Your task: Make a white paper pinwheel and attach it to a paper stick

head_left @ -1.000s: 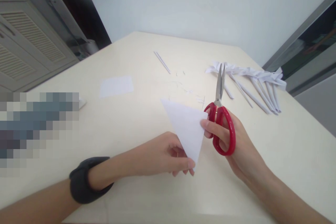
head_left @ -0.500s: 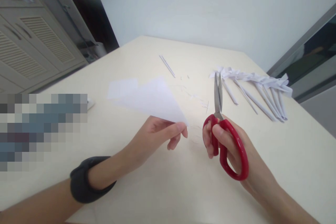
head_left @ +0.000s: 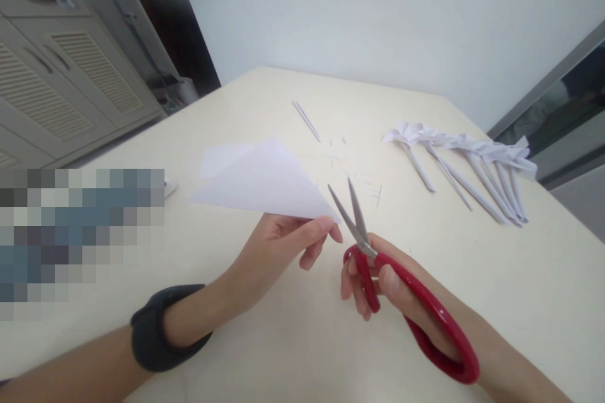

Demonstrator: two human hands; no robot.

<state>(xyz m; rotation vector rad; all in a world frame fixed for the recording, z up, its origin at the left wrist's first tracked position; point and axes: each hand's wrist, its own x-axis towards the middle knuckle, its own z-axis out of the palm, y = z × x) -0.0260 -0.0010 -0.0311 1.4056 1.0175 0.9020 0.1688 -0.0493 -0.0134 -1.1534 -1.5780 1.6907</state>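
1. Head view shows two bare hands over one cream table (head_left: 520,277), each holding one thing.
2. Left hand (head_left: 278,252) is mostly closed, thumb and forefinger pinching the near corner of one folded white paper triangle (head_left: 265,186); the other fingers curl underneath.
3. That triangle is held above the table, nearly flat, and fans out away from the pinch toward the left and far side.
4. One dark wristband (head_left: 158,327) wraps the left forearm.
5. Right hand (head_left: 392,296) grips one pair of red-handled scissors (head_left: 378,264), with fingers through the loops.
6. Its two blades are parted in a narrow V and point up and to the left, their tips just beside the pinched corner of the triangle; whether they touch the paper I cannot tell.
7. One flat white slip (head_left: 220,160) lies on the table behind the triangle, partly hidden by it.
8. A row of rolled paper sticks (head_left: 472,176) with flared tops lies well apart on the right side of the table; about seven show, though they overlap too much for a sure count.
9. One thin paper strip (head_left: 306,121) lies alone toward the far edge.
10. Several tiny paper clippings (head_left: 366,186) are scattered between the strip and the scissors, too small to count.
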